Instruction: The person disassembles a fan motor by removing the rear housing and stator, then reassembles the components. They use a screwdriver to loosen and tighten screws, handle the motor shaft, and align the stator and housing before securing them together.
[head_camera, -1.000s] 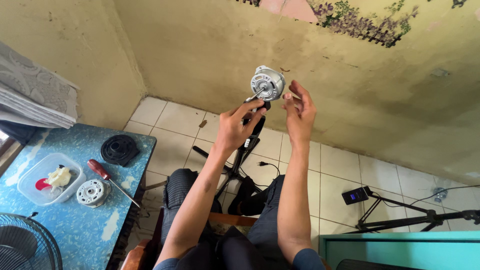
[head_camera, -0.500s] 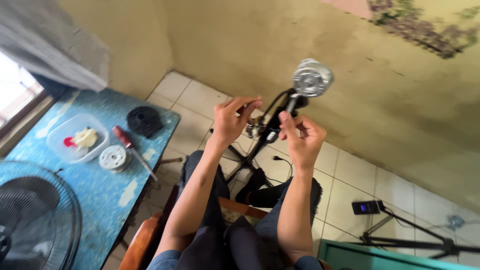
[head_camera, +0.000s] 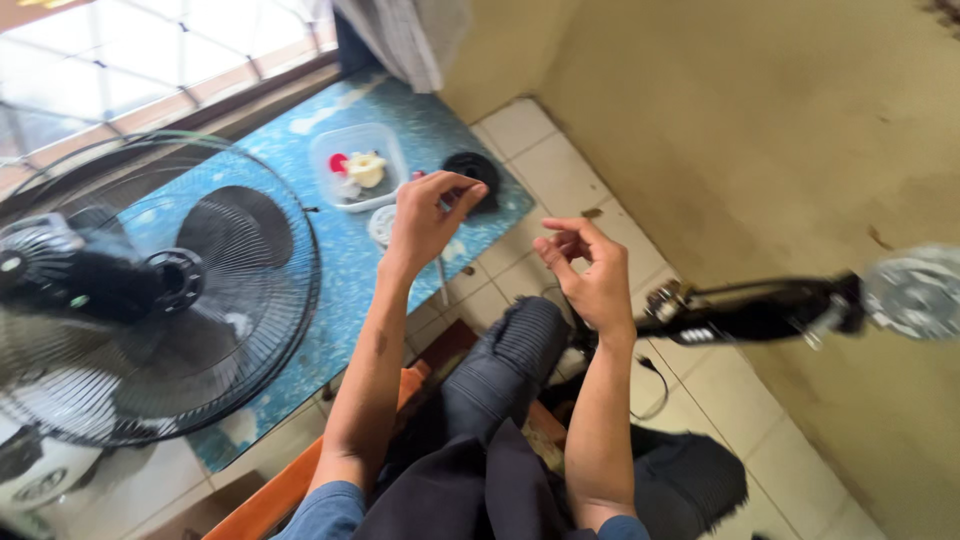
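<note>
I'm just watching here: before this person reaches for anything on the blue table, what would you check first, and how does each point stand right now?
1. Left hand free: cannot tell; the fingertips pinch together over the table and something tiny may sit between them.
2. Right hand free: ok, open and curled, holding nothing.
3. Fan motor on its black stem supported: cannot tell; neither hand touches it and its base is hidden.
4. Clear plastic tub within reach: ok, on the blue table just beyond the left hand.
5. Black round part in sight: ok, beside the tub.
6. Caged fan clear of the arms: ok, apart from the left forearm.
</note>
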